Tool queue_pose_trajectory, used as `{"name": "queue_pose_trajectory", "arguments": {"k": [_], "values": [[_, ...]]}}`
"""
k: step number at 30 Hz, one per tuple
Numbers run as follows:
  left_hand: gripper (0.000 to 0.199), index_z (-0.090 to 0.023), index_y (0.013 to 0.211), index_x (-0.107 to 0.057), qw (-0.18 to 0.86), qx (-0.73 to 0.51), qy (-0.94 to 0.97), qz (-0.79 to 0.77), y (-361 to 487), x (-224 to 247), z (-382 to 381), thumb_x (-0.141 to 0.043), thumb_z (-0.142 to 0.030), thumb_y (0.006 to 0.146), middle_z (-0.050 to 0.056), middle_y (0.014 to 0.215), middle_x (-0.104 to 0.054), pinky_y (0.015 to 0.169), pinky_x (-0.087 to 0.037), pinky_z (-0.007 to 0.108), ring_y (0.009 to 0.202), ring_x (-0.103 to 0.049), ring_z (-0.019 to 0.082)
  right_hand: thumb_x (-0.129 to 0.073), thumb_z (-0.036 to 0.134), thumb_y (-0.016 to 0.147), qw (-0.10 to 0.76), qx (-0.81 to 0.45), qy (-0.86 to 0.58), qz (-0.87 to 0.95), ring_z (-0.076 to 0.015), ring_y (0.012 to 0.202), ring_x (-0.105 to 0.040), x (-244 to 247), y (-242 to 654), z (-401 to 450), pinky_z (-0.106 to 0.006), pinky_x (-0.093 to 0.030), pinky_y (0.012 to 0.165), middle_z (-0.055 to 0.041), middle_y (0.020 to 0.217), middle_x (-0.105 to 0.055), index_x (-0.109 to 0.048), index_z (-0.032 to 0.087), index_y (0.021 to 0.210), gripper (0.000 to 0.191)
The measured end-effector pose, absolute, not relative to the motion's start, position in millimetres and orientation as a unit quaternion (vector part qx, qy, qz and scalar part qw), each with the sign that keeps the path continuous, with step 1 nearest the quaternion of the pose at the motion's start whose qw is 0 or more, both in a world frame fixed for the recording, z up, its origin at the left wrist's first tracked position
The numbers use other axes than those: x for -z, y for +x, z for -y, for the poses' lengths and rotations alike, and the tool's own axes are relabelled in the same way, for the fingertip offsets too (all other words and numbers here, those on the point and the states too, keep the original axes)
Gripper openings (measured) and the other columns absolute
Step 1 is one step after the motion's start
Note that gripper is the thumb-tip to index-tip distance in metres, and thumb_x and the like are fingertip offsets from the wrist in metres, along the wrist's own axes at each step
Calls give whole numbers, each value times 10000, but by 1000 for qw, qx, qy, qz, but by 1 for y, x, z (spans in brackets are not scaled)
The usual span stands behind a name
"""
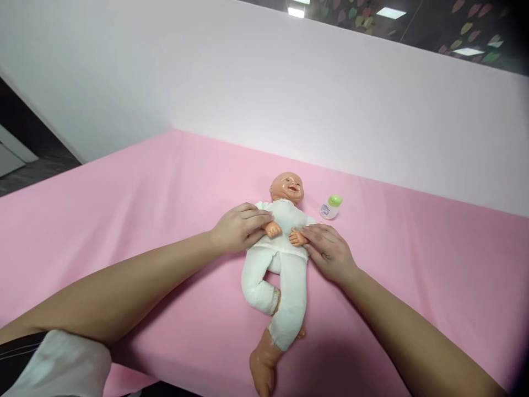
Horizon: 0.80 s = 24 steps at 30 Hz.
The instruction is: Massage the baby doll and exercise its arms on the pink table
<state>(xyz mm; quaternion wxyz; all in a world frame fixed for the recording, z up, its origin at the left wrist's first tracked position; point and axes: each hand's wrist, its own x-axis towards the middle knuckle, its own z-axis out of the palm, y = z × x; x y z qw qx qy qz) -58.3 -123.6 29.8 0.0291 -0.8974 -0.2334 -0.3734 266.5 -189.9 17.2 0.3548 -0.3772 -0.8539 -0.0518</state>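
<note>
A baby doll [283, 212] with a white cloth body lies on its back on the pink sheet, its head toward the wall and its legs toward me. My left hand [239, 227] is closed round the doll's arm on the left side, just above the small plastic hand. On the other side, my right hand [330, 251] grips the doll's other arm near its wrist. Both doll hands rest over its belly. One doll leg is bent, and its foot is partly hidden behind the other leg.
A small clear bottle with a green cap [331, 207] stands beside the doll's head, to the right. The pink sheet [165, 187] covers the whole surface. Behind it rises a white wall panel [264, 82], with a dark leaf-patterned surface [413, 27] above.
</note>
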Motion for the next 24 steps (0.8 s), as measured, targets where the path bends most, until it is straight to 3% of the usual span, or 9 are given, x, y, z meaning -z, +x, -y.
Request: {"name": "queue_pose_trajectory", "arguments": {"k": [3, 6, 9, 12, 15, 18, 21, 24], "values": [[364, -210, 1347, -679, -10, 405, -846, 346, -61, -29, 123, -619, -367, 1024, 101, 1252, -784, 1019, -575, 435, 1116, -735, 263, -650, 377, 1061, 384, 8, -456, 803, -294, 1147, -726, -14, 273, 189, -522, -618, 1040, -67, 1278, -767, -702, 281, 1373, 331], [459, -211, 1425, -605, -94, 457, -753, 464, -72, -28, 110, -593, -390, 1002, 95, 1308, -749, 994, -579, 419, 1086, -725, 250, -690, 476, 1019, 472, -54, -544, 692, -284, 1111, -748, -11, 290, 183, -493, -643, 978, -90, 1385, -720, -630, 285, 1462, 486], [499, -207, 1420, -577, -162, 477, -657, 560, -90, -23, 85, -606, -451, 986, 104, 1236, -755, 951, -574, 416, 1051, -727, 261, -726, 518, 969, 569, -100, -569, 585, -284, 1167, -736, -5, 315, 170, -456, -648, 959, -119, 1453, -675, -528, 269, 1550, 662], [467, -215, 1341, -607, -195, 425, -589, 659, -107, -17, 62, -649, -465, 949, 128, 1201, -760, 945, -540, 455, 1083, -723, 316, -766, 520, 911, 561, -165, -637, 503, -259, 969, -763, -2, 337, 155, -392, -663, 803, -105, 1230, -760, -543, 248, 1512, 695], [398, -238, 1236, -639, -214, 384, -573, 692, -117, -12, 50, -680, -471, 916, 122, 1166, -768, 934, -519, 462, 1084, -723, 340, -809, 459, 845, 489, -271, -714, 422, -210, 688, -700, -4, 347, 142, -269, -558, 528, -50, 847, -744, -660, 216, 1289, 528], [447, -251, 1261, -641, -214, 393, -585, 676, -117, -9, 48, -719, -484, 888, 107, 1139, -774, 944, -515, 449, 1076, -729, 332, -825, 396, 804, 487, -344, -714, 368, -172, 594, -635, -6, 348, 135, -209, -457, 423, -29, 747, -698, -658, 210, 1172, 446], [604, -227, 1412, -595, -246, 442, -573, 645, -111, -10, 52, -744, -468, 879, 116, 1216, -764, 1002, -520, 435, 1115, -731, 305, -845, 431, 788, 528, -331, -693, 362, -182, 653, -678, -5, 347, 134, -227, -528, 460, -36, 861, -730, -610, 217, 1264, 572], [730, -194, 1541, -511, -287, 513, -547, 596, -99, -17, 66, -742, -445, 896, 137, 1327, -736, 1081, -518, 428, 1208, -715, 280, -838, 497, 820, 575, -266, -651, 418, -225, 873, -754, -4, 339, 144, -324, -664, 698, -74, 1088, -755, -561, 215, 1378, 684]]}}
